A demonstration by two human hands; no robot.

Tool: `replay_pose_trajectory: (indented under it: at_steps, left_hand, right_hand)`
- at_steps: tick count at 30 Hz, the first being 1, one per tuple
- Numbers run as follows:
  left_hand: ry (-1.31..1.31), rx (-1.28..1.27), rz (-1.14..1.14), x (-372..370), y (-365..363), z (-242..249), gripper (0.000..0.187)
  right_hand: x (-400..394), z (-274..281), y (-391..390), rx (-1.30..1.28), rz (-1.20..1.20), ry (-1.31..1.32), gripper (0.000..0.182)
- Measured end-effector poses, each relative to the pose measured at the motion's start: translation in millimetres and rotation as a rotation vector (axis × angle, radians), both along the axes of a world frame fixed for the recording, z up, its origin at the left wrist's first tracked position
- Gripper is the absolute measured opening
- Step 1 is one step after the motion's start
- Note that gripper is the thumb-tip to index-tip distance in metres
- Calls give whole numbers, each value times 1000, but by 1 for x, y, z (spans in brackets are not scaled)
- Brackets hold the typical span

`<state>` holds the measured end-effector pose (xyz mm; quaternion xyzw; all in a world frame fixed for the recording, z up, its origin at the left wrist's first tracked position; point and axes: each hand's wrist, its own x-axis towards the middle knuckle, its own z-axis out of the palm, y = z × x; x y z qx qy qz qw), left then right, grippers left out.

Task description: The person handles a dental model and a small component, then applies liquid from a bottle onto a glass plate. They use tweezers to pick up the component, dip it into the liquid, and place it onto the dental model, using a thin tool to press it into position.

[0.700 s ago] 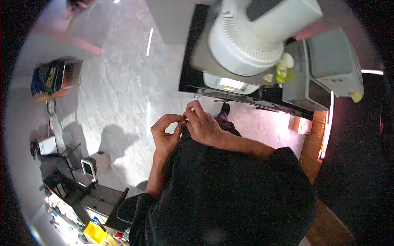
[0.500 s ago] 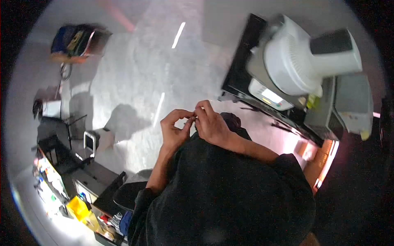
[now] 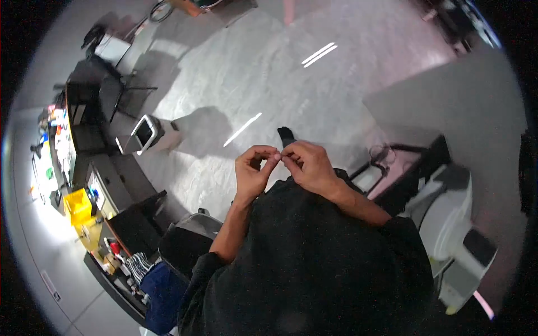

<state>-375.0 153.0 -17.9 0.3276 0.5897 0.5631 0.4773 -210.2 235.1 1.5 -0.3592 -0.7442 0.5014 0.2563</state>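
Note:
My left hand [image 3: 255, 173] is held out in front of my dark shirt [image 3: 314, 252], its thumb and fingertips pinched together. Opposite it, my right hand [image 3: 311, 168] makes a similar pinch, and the fingertips of both hands meet. Anything between them is too small or too hidden to make out. Below the hands, a black-covered foot [image 3: 286, 133] shows on the grey floor [image 3: 224, 84].
A bin [image 3: 159, 134] with its lid up stands left, near a black chair [image 3: 112, 92]. Along the left edge runs a cluttered desk with a yellow container [image 3: 77, 206]. Dark blue cloth [image 3: 162, 294] lies lower left. A white machine [image 3: 443, 218] is close on the right.
My view has turned right, so the white machine has shifted down and the bin up in the picture. Both hands still meet at the fingertips.

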Motion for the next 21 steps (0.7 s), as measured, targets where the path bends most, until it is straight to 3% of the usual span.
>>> replay_pose_trajectory:
  at_steps: [10,15,21]
  left_hand:
    - [-196,128,326,-188,115,18,22]
    - [-238,258,476,-291,148,17,22]
    - [-189,210,479,-457,172,17,18]
  right_hand:
    - [-221,37,178,137,373,68,6]
    - [-347,48,221,149,493,79,6]
    - [-519,50,251,220,543,70,6]
